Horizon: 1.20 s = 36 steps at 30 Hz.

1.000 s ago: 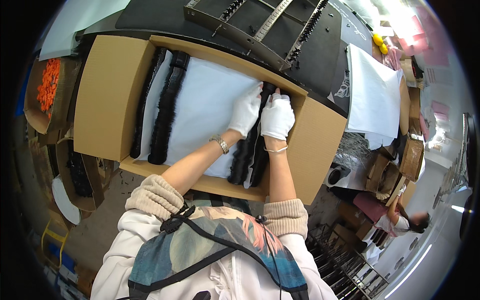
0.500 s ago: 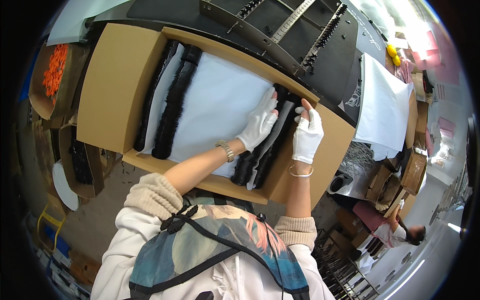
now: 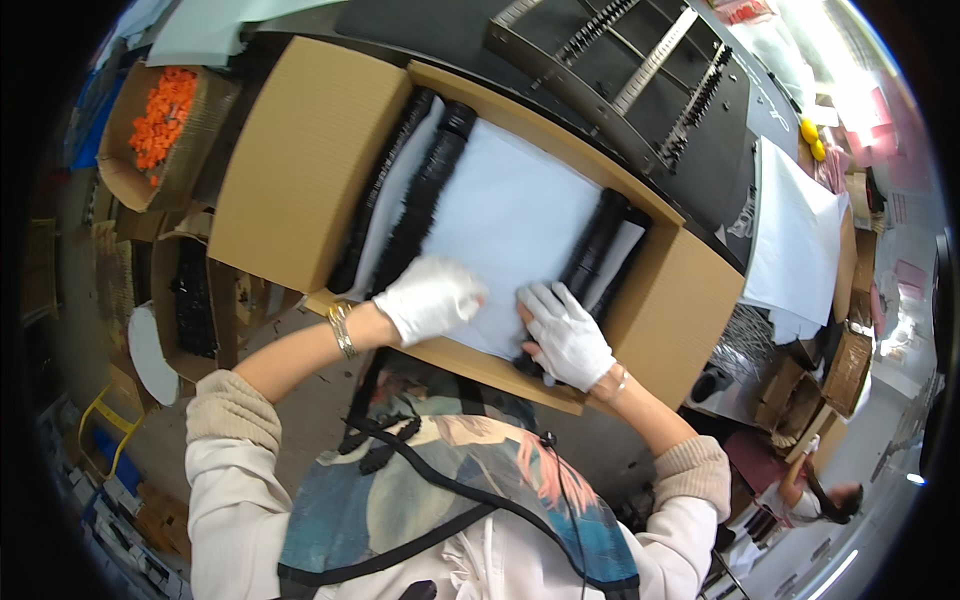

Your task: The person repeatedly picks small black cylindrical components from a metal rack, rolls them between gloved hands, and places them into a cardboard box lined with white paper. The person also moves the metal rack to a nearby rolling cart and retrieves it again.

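Observation:
An open cardboard box (image 3: 545,388) is in front of me, with a white sheet (image 3: 520,190) inside. Black bristly strips (image 3: 425,190) lie along its left side, with white sheet between them. Two more black strips (image 3: 597,245) run along the right side. My left hand (image 3: 432,300), in a white glove, is over the near left part of the sheet, by the lower end of the left strips. Its fingers look curled but are smeared by motion. My gloved right hand (image 3: 568,338) rests with fingers spread at the near end of the right strips.
A metal frame with black bristle rows (image 3: 610,70) lies on the dark table behind the box. White sheets (image 3: 795,230) hang at the right. Orange pieces (image 3: 165,115) fill a carton at the left. Another person (image 3: 800,490) is at the far right.
Both hands have left the upper part of the right strips and come nearer. The left has crossed to the left strips' lower end; the right has moved to the right strips' near end.

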Motion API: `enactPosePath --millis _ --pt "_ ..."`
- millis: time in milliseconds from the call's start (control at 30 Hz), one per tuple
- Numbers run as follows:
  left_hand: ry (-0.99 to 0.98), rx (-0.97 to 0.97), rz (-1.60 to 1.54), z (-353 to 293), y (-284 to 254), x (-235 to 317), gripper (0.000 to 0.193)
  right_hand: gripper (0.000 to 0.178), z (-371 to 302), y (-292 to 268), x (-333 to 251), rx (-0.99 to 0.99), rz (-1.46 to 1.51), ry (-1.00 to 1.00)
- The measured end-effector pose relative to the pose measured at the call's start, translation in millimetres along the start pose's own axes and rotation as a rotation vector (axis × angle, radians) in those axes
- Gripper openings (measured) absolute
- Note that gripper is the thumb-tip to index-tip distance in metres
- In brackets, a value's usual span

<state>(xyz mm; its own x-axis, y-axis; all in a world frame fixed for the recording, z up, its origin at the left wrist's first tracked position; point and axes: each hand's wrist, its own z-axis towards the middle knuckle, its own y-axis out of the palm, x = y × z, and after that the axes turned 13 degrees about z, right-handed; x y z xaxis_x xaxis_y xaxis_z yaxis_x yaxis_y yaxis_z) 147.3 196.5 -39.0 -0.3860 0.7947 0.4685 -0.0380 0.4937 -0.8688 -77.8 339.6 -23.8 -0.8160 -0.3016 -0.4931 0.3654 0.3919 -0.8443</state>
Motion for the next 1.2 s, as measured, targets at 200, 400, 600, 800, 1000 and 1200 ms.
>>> enactPosePath --millis 200,400,600,800,1000,1200 --pt "0.074 0.174 0.440 26.6 -1.7 -11.3 0.029 0.048 2.6 -4.7 -17.2 -0.267 0.109 -0.133" --pt "-0.261 0.248 0.675 81.7 2.8 -78.7 0.059 0.034 -21.2 -69.7 33.9 0.447 -0.116 0.114" --pt "-0.182 0.376 0.517 60.8 -16.2 -51.2 0.056 0.025 -164.8 -140.4 194.5 0.966 -0.438 1.020" --pt "0.082 -0.333 0.584 -8.7 -22.1 -24.2 0.079 0.037 -189.8 -124.4 258.9 0.997 -0.180 1.134" --pt "0.081 -0.313 0.714 -20.4 -28.5 -19.9 0.079 0.030 -160.8 -123.5 258.9 0.903 -0.044 1.112" --pt "-0.162 0.358 0.274 -19.9 -108.2 -26.4 0.035 0.031 -212.8 -121.9 310.2 1.053 0.341 1.096"
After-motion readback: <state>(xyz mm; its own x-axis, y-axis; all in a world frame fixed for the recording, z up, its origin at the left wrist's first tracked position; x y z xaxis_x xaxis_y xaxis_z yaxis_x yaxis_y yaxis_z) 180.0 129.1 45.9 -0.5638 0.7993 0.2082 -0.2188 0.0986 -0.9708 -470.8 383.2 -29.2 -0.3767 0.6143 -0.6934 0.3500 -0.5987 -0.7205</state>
